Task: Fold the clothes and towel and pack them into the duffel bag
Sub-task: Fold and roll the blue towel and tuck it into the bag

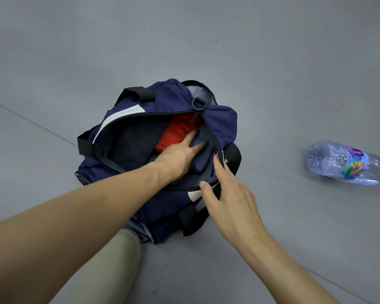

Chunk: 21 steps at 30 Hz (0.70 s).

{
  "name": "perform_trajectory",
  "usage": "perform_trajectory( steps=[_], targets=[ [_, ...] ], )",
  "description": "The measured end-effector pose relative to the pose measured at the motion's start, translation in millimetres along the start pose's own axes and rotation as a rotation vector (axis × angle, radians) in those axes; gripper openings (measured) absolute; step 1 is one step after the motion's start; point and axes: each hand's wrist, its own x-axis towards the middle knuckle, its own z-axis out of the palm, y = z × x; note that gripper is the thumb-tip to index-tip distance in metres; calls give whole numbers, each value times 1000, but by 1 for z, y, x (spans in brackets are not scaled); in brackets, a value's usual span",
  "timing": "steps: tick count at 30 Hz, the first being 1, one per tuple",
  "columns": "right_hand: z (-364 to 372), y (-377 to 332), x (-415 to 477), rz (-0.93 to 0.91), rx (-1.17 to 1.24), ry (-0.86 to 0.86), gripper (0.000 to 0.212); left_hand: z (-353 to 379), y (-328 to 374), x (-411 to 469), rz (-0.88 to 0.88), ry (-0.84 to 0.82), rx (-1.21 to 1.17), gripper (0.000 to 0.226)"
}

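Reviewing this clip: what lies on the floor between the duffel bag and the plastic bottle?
Nothing. In the head view, the stretch between the duffel bag and the plastic bottle is bare grey floor.

One wide-angle head view looks steeply down at the grey floor [272, 62], close above the duffel bag [162, 95] at centre.

navy duffel bag [222, 119], black straps [83, 145], white strip [110, 125] along the opening. inside: red-orange garment [176, 132], near-black garment [130, 141], slate-blue cloth [203, 160]. floor [206, 40] plain grey. bottle [325, 156] clear bluish, label [355, 166] rainbow-coloured. trouser leg [110, 270] beige.
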Motion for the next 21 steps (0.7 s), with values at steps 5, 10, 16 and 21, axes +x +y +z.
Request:
perform_trajectory(
  steps=[5, 10, 16, 21],
  targets=[
    [7, 9, 0, 23, -25, -42, 68, 0, 4, -7, -20, 89, 219, 69],
    [6, 24, -2, -42, 96, -78, 72, -21, -4, -32, -47, 126, 111, 78],
    [-15, 61, -29, -115, 339, -66, 65, -54, 41, -80, -64, 430, -338, 43],
    [-87, 160, -85, 100, 116, -83, 57, -64, 122, -76, 203, 388, -294, 53]
  ],
)
